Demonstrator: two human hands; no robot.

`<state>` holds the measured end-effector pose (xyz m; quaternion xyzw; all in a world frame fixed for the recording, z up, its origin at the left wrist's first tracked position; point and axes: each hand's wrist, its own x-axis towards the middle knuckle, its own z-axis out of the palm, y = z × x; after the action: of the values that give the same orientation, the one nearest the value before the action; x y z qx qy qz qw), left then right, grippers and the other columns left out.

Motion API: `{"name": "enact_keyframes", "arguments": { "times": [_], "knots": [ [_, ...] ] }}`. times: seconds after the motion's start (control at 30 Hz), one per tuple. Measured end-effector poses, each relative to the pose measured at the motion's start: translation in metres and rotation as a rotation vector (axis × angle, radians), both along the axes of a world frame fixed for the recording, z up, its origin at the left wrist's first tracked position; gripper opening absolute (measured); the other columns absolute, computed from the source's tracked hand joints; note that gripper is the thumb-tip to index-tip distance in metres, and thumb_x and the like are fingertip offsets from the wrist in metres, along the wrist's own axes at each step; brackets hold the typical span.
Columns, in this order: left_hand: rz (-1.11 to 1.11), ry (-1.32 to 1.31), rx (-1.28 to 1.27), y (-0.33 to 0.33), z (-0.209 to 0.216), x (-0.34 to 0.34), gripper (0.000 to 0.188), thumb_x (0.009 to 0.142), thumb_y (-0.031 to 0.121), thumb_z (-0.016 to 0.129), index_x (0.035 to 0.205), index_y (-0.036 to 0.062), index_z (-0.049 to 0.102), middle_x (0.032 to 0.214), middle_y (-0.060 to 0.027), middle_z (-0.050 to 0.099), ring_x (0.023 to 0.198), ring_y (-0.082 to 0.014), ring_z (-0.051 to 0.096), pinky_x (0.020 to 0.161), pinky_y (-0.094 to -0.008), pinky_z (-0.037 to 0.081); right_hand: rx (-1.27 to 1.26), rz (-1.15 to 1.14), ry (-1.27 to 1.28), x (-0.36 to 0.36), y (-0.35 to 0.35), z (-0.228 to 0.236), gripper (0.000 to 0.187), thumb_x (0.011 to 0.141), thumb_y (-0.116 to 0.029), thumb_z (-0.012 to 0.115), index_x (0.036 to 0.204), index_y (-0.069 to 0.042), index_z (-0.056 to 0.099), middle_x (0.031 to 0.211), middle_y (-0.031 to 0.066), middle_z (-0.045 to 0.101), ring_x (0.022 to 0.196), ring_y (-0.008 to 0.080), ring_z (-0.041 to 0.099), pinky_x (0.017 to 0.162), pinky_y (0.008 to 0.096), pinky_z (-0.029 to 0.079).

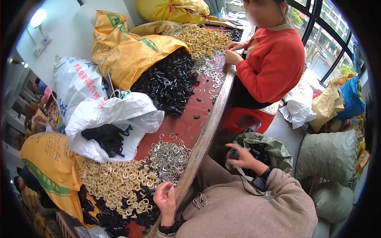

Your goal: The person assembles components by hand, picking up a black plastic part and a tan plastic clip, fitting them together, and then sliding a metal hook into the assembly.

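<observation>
My right hand grips a small black cylindrical plastic part, held up above an open green sack with more black parts inside. At the table's wooden edge, my left hand has its fingers curled in toward the thumb; whatever may be between them is too small to make out. Just beyond it lies a heap of silver U-shaped metal clips. A larger heap of cream U-shaped pieces spreads to the left, with black parts under and around it.
A white sack opens on black hooked pieces. Behind it, a yellow sack spills black parts over the red tabletop. Across the table corner, a person in red handles small pieces. Stuffed sacks stand at right.
</observation>
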<state>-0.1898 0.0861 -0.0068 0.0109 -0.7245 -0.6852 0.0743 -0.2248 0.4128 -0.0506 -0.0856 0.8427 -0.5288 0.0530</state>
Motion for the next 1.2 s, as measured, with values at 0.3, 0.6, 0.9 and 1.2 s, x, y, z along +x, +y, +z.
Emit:
{"name": "enact_keyframes", "arguments": {
  "times": [0.3, 0.6, 0.9, 1.2],
  "knots": [
    [0.302, 0.029, 0.021, -0.055, -0.004, 0.043, 0.015, 0.079, 0.006, 0.056, 0.092, -0.0002, 0.054, 0.083, -0.0020, 0.055, 0.073, -0.0064, 0.050, 0.066, -0.0189, 0.041, 0.499, -0.500, -0.132, 0.127, 0.149, -0.153, 0.042, 0.064, -0.018, 0.062, 0.101, -0.004, 0.048, 0.085, 0.0174, 0.059, 0.079, 0.0296, 0.059, 0.067, 0.0353, 0.045],
    [0.666, 0.031, -0.233, -0.133, 0.007, 0.078, 0.017, 0.078, 0.007, 0.057, 0.092, -0.0006, 0.054, 0.090, -0.0044, 0.054, 0.072, -0.0088, 0.051, 0.065, -0.0213, 0.041, 0.354, -0.260, -0.650, 0.077, 0.106, -0.127, 0.025, 0.067, -0.013, 0.060, 0.086, 0.001, 0.051, 0.067, 0.0064, 0.055, 0.054, 0.0126, 0.051, 0.049, 0.0262, 0.042],
    [0.810, -0.176, -0.990, -0.178, -0.004, 0.091, 0.034, 0.068, 0.012, 0.060, 0.098, 0.0014, 0.048, 0.095, -0.0153, 0.046, 0.086, -0.0358, 0.047, 0.073, -0.0390, 0.041, 0.140, -0.060, -0.507, 0.003, 0.028, -0.115, 0.026, 0.068, -0.013, 0.059, 0.090, 0.001, 0.054, 0.064, 0.0053, 0.055, 0.056, 0.0125, 0.054, 0.050, 0.0251, 0.043],
    [0.713, -0.170, -0.940, -0.192, -0.002, 0.094, 0.032, 0.070, 0.009, 0.058, 0.099, 0.0024, 0.047, 0.093, -0.0175, 0.048, 0.081, -0.0374, 0.049, 0.067, -0.0416, 0.043, 0.449, 0.254, -0.162, -0.016, -0.003, -0.121, 0.031, 0.065, -0.014, 0.062, 0.091, 0.000, 0.055, 0.071, 0.0107, 0.060, 0.060, 0.0155, 0.057, 0.055, 0.0286, 0.047]
  ]
}}
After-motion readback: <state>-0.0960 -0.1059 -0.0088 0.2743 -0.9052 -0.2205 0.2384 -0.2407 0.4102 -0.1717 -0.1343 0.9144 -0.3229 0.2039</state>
